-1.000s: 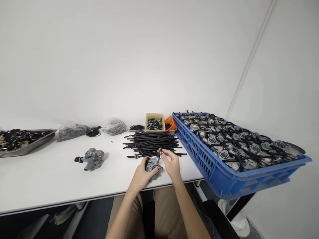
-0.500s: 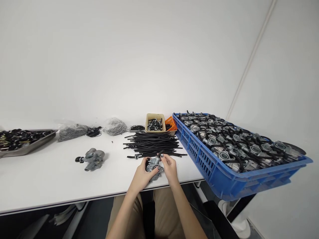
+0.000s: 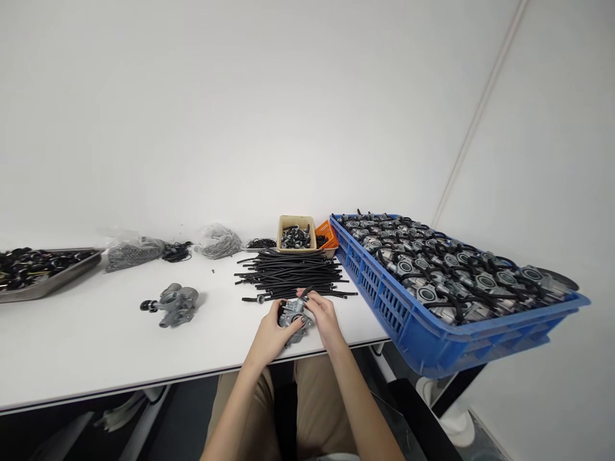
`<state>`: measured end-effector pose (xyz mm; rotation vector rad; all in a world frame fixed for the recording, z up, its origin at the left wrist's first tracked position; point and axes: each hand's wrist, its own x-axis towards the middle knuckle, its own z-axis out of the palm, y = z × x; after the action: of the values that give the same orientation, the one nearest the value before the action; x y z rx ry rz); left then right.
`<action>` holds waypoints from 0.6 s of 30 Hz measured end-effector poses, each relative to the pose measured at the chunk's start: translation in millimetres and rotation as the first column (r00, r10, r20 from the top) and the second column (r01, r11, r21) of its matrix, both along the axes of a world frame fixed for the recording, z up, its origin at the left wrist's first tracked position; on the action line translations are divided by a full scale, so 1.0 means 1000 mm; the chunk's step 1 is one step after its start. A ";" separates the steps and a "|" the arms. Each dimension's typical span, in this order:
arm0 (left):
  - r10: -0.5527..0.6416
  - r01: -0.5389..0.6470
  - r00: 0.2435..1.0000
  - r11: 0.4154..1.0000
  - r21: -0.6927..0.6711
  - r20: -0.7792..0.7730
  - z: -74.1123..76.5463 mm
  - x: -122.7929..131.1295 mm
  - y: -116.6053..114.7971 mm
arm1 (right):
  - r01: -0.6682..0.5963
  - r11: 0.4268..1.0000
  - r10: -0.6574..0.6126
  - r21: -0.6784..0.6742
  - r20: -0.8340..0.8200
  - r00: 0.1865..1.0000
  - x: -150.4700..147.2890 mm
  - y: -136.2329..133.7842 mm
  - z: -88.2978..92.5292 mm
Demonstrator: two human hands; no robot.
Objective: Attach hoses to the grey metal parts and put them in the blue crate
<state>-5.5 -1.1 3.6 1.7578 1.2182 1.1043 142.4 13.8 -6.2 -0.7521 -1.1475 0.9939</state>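
My left hand is closed around a grey metal carburetor near the table's front edge, its thumb across the front. At the top right of that carburetor, the fingers of my right hand pinch a short black rubber tube. The tube's lower end is hidden by my fingers, so I cannot tell how far it sits on the carburetor. Just behind both hands lies a pile of long black hoses. A second carburetor with a black knob rests on the table to the left.
On the right, a blue crate holds rows of carburetors with black hoses. A cream bin of small parts and an orange basket stand at the back. Further left are plastic bags of parts and a metal tray.
My right fingers have shifted slightly around the black tube, which now tilts more to the right. The view has moved a little; the carburetor stays in my left hand.
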 end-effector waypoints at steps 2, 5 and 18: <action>-0.001 0.001 1.000 1.000 0.004 -0.007 0.000 0.000 0.000 | 0.000 1.000 0.000 -0.008 -0.029 1.000 0.000 0.001 -0.001; -0.005 0.005 1.000 1.000 0.017 -0.018 0.000 0.000 0.001 | 0.001 0.999 -0.007 -0.053 -0.102 0.995 -0.002 0.002 -0.003; -0.009 0.009 0.999 1.000 0.000 -0.035 -0.001 0.000 0.002 | -0.093 0.974 0.016 -0.204 -0.349 0.937 -0.011 -0.001 0.003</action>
<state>-5.6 1.2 2.4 1.7880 1.2306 1.0723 131.8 12.6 -3.6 -0.6857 -0.7641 1.2587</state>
